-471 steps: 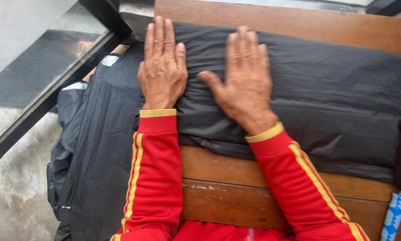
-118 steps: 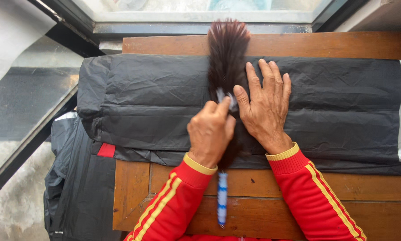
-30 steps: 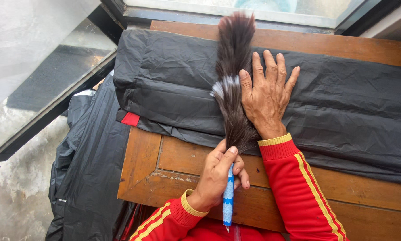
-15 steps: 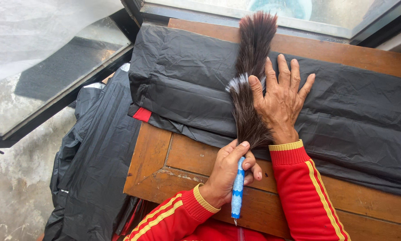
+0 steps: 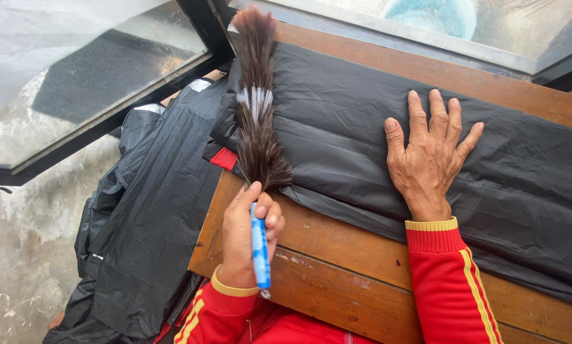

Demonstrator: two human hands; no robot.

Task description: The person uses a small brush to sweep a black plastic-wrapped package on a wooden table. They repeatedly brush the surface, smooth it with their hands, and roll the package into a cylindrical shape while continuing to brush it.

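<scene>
One feather duster (image 5: 258, 134), two hands, one wooden table (image 5: 362, 255), perhaps two black sheets (image 5: 362, 121)

Both arms wear bright red knitted sleeves, each ending at the wrist in a ribbed cuff edged with a yellow band — thin yellow stripes run lengthwise up the right sleeve (image 5: 455, 286) and the left sleeve (image 5: 206, 315) — both hands bare.

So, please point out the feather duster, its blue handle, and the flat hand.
feather duster (image 5: 258, 137): head view, on the dark plumes.
blue handle (image 5: 260, 251): head view, mid-shaft.
right hand (image 5: 430, 159): head view, back of hand.
</scene>
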